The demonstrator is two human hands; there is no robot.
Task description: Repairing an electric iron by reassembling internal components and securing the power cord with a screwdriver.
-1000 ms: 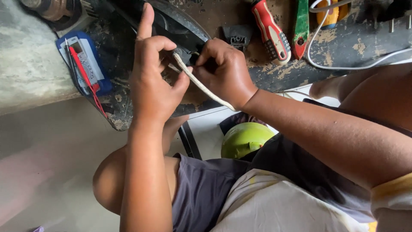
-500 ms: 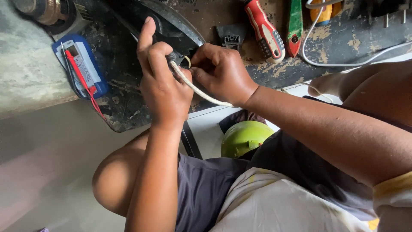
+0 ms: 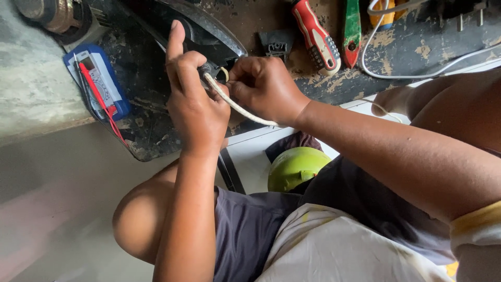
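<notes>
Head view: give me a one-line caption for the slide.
Both hands, left hand and right hand, grip a white cord at a dark appliance, near a blue multimeter and red-handled screwdriver.

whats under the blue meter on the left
The blue meter lies on a dark, stained board, with a red probe across it. The patch directly beneath it is covered.

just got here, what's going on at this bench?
A seated person works a thin white cord with both hands. The left hand and right hand pinch its end against a dark curved appliance casing. A blue multimeter lies left; a red-handled screwdriver lies beyond.
</notes>
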